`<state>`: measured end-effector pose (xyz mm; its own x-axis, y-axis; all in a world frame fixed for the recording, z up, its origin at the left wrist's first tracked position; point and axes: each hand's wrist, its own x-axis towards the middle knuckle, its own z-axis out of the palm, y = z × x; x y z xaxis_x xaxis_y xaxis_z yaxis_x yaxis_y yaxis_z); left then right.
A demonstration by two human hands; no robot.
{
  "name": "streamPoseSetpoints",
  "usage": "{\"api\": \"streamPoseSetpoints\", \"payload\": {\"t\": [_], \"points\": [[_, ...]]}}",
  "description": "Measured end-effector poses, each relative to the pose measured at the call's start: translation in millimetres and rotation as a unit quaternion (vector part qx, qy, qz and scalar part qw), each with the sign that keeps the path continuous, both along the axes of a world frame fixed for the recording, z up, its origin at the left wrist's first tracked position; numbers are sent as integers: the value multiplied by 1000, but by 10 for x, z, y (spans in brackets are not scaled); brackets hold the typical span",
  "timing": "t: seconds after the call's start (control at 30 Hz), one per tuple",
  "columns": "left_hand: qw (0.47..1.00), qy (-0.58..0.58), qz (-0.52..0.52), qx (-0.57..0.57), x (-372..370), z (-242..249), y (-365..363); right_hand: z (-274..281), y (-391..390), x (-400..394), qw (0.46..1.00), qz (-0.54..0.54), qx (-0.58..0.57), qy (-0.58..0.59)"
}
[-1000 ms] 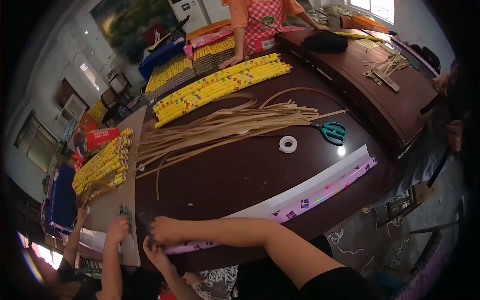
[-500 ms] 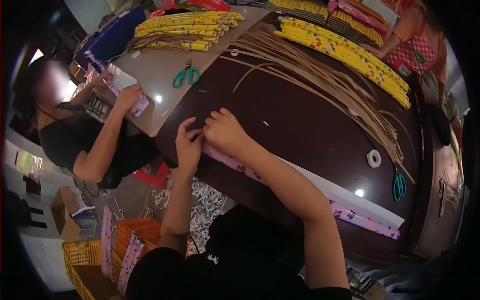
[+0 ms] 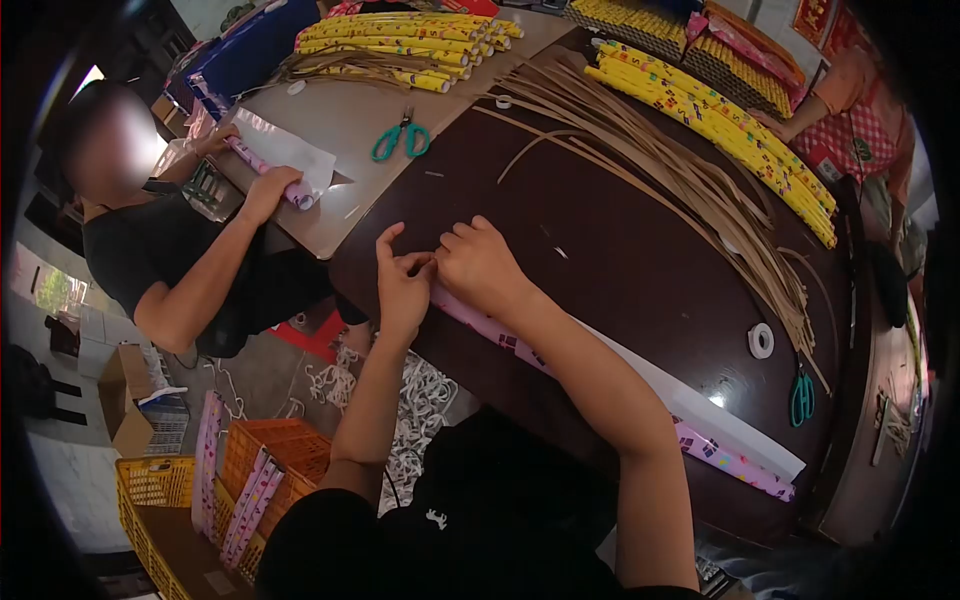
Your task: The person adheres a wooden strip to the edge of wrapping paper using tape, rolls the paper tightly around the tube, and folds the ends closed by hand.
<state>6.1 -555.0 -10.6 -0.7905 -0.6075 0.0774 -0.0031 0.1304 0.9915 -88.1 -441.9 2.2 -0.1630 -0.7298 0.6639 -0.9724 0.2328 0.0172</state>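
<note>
A roll of pink patterned wrapping paper [image 3: 725, 457] lies slantwise along the near edge of the dark table, its white sheet edge [image 3: 640, 372] showing along the far side. At its far left end, my left hand [image 3: 402, 292] pinches with thumb and fingertips, one finger raised. My right hand [image 3: 480, 265] is closed at the same end, fingers curled, touching the left fingertips. What exactly lies between the fingertips is hidden. My right forearm crosses over the roll and covers part of it.
Brown paper strips [image 3: 660, 165] and yellow rolls [image 3: 720, 135] lie at the back. A tape roll [image 3: 761, 341] and green scissors [image 3: 802, 398] are at right; other scissors [image 3: 402, 138] lie at left. A co-worker [image 3: 180, 250] handles a pink roll. Crates [image 3: 155, 485] stand below.
The view has shifted, so the table and my hands sit slightly farther right. Both hands stay at the roll's end. The co-worker's paper is now spread flatter beside their roll.
</note>
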Motion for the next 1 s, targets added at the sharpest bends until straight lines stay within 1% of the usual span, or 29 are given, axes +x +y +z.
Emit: {"api": "streamPoseSetpoints", "payload": {"t": [0.2, 0.27, 0.3, 0.4, 0.47, 0.7, 0.9, 1.0], "points": [[1000, -16, 3, 15, 7, 26, -16, 0, -4, -7, 1000, 6, -18, 20], [999, -9, -7, 34, 8, 10, -33, 16, 15, -7, 1000, 12, 20, 6], [999, -8, -6, 33, 9, 8, -35, 10, 18, -12, 1000, 13, 19, 7], [1000, -11, -7, 23, 8, 41, -28, 6, 10, -34, 999, 18, -7, 38], [999, -38, -3, 25, 15, 105, -4, 6, 14, -29, 999, 13, -9, 37], [999, -41, -4, 18, 19, 125, 1, -17, -6, -53, 999, 23, -16, 29], [999, -32, -2, 33, 15, 109, 6, -28, 3, -56, 999, 26, -21, 32], [999, -47, 8, 15, 10, 76, -15, -53, -1, -60, 999, 30, -39, 22]]}}
